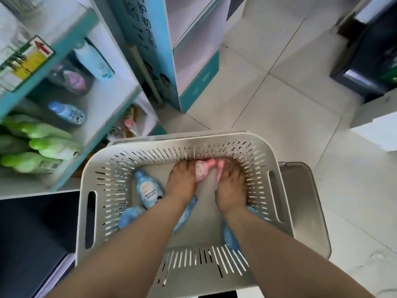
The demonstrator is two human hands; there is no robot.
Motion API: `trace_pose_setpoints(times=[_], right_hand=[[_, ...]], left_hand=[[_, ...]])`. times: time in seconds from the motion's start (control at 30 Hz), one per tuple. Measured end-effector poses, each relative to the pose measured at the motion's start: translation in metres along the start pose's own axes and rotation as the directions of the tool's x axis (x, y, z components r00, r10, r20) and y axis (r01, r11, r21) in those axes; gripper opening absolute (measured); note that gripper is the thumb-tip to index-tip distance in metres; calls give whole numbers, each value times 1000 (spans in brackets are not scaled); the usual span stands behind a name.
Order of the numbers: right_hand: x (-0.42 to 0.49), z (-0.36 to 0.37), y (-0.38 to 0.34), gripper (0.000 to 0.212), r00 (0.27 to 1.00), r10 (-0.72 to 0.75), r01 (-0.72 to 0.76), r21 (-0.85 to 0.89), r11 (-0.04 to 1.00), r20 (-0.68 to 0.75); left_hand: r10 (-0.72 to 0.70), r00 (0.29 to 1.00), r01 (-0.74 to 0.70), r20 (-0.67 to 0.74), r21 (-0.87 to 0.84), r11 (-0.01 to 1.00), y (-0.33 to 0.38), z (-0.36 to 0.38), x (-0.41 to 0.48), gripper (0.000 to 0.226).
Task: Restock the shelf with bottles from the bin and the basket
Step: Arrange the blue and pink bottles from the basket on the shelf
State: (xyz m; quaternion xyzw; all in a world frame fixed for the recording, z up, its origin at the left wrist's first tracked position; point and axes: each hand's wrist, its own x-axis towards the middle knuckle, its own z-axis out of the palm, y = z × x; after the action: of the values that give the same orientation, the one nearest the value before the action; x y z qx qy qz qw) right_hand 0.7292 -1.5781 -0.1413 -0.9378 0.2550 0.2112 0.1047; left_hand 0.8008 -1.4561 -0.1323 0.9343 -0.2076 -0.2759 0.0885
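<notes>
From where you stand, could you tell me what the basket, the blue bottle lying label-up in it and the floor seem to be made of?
Basket: matte off-white plastic, judging by its moulded slots and handle cut-outs. Blue bottle: probably plastic, glossy, with a printed label. Floor: pale tiles, likely glazed ceramic, given the straight joint lines and soft sheen.

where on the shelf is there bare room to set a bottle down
Bare white board on the teal-edged shelf lies between the small blue-capped bottle, the tall pale blue bottle beside the pink pouch, and the shelf's outer edge. The end packed with green plastic bottles is crowded.
</notes>
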Motion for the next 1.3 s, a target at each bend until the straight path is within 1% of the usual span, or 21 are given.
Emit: trace_pose_setpoints(times=[0.1, 0.17, 0.23, 0.3, 0.37, 0.43, 0.5, 0.57, 0.6, 0.63, 0.67, 0.7, 0.77, 0.8, 0.87, 0.93, 1.03, 1.13, 1.17, 1.23, 1.3], right_hand=[[4, -3, 2, 75, 1000, 14, -16, 106, 994, 28], [0, -14, 1, 82, 999, -2, -8, 225, 974, 42], [-11, -30, -3, 80, 999, -39, 32, 380, 924, 9], [-26, -51, -10, 73, 996, -87, 93, 532, 842, -37], [-39, -77, -16, 65, 993, -108, 112, 711, 694, -50], [-53, -109, -20, 60, 992, -127, 47, 863, 503, 19], [-66, -144, -26, 61, 975, -202, -18, 940, 340, 92], [-77, -174, -33, 60, 952, -291, -42, 980, 194, 98], [-84, -190, -40, 60, 940, -330, -40, 990, 138, 84], [-91, -204, -46, 58, 929, -365, -29, 994, 105, 66], [-99, -218, -55, 54, 918, -395, -4, 994, 107, 46], [-106, -231, -63, 48, 908, -419, 39, 990, 138, 23], [-120, -254, -83, 26, 892, -452, 151, 962, 227, -34], [-128, -264, -94, 17, 883, -464, 207, 942, 265, -64], [-143, -280, -116, 10, 859, -500, 305, 893, 331, -109], [-161, -294, -136, 11, 804, -586, 368, 856, 363, -97], [-197, -315, -170, 19, 698, -711, 470, 803, 365, -85], [-245, -335, -206, 22, 601, -788, 608, 715, 344, -133], [-264, -339, -219, 20, 579, -800, 643, 693, 327, -160], [-300, -346, -241, 19, 544, -807, 698, 657, 283, -230], [-345, -348, -266, 19, 481, -824, 761, 608, 225, -297]], left_hand=[[-91, 995, 93, 48, -29, 995, -3, 1, 2, 67], [-158, 985, 162, 70, -63, 985, -5, -8, -5, 74], [-201, 977, 209, 68, -130, 969, -6, -24, -19, 82], [-216, 975, 223, 55, -257, 940, -2, -44, -39, 84], [-207, 978, 187, -11, -385, 904, 2, -65, -59, 76], [-243, 969, 188, -50, -492, 850, 5, -88, -79, 67], [-305, 951, 222, -47, -584, 781, 6, -115, -103, 72], [-326, 940, 184, -104, -648, 739, 3, -137, -124, 75], [-332, 931, 150, -150, -672, 725, 0, -150, -137, 71], [-336, 923, 120, -189, -687, 717, -2, -164, -150, 67], [-345, 913, 105, -219, -691, 715, -5, -176, -163, 64], [-349, 903, 89, -249, -689, 720, -9, -189, -174, 65], [-368, 879, 69, -302, -684, 726, -18, -211, -197, 69], [-381, 866, 54, -325, -696, 716, -22, -221, -210, 66], [-418, 833, 32, -362, -723, 690, -31, -240, -238, 53], [-462, 793, 15, -397, -745, 667, -39, -255, -269, 50], [-524, 705, 0, -478, -739, 674, -56, -271, -321, 50], [-582, 615, -13, -532, -745, 667, -72, -282, -380, 51], [-597, 584, -23, -549, -747, 664, -79, -283, -403, 54], [-611, 548, -34, -571, -746, 666, -90, -285, -446, 58], [-633, 495, -44, -595, -745, 666, -104, -282, -495, 57]])
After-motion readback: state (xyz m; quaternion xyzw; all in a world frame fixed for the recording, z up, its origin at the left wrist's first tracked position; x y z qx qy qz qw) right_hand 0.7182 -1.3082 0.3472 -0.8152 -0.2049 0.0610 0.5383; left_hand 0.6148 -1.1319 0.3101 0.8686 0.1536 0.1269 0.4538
